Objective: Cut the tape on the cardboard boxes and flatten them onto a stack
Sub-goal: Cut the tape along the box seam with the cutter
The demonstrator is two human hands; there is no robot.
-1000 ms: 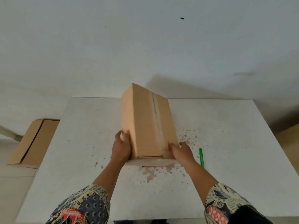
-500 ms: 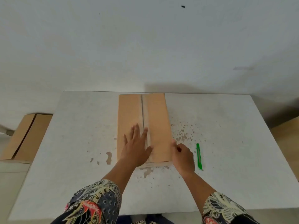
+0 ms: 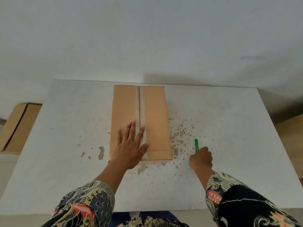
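Observation:
A brown cardboard box [image 3: 154,112] lies on the white table [image 3: 65,128], its taped centre seam facing up and running away from me. My left hand [image 3: 131,145] presses flat on the box's near end, fingers spread across the seam. To the right of the box, a green cutter [image 3: 196,145] lies on the table. My right hand [image 3: 201,158] is at the cutter's near end, with fingers curled round it; the lower part of the cutter is hidden by the hand.
A flattened cardboard box [image 3: 18,126] lies on the floor to the left of the table. More cardboard [image 3: 291,141] shows at the right edge. The table top is stained and chipped around the box. A white wall stands behind the table.
The box went from tilted on edge to lying flat. My left hand moved onto its top. My right hand left the box and reached right to the green cutter.

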